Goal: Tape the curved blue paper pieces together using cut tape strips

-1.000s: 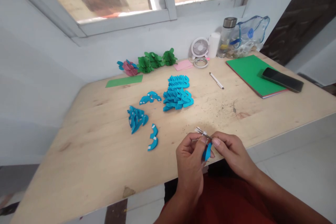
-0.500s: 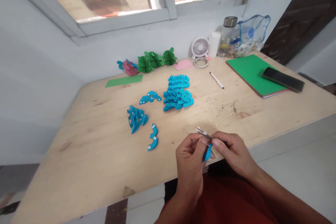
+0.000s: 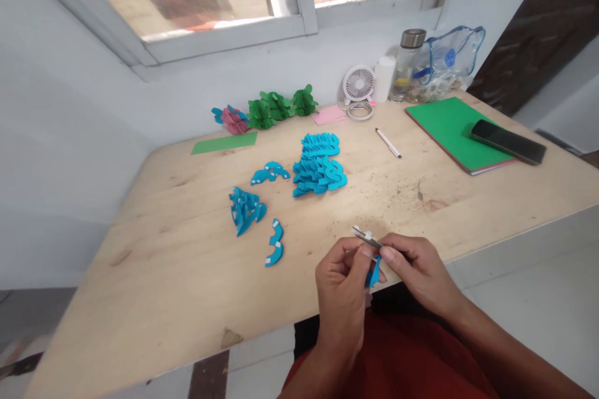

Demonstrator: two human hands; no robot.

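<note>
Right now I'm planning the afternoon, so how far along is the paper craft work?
Done, it seems: green folded shapes and a pink-and-blue one stand by the wall, and a fanned blue cluster looks assembled. In hand: the left hand and right hand pinch one blue piece with tweezers. Left, probably: the large blue pile and loose pieces.

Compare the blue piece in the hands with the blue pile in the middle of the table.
The blue piece is a single cutout; the blue pile holds many, overlapping. The piece is pinched off the table between the left hand and right hand, standing on edge; the pile lies flat on the table, touched by no hand. The piece is half hidden by fingers; the pile shows fully. Both are the same blue paper.
</note>
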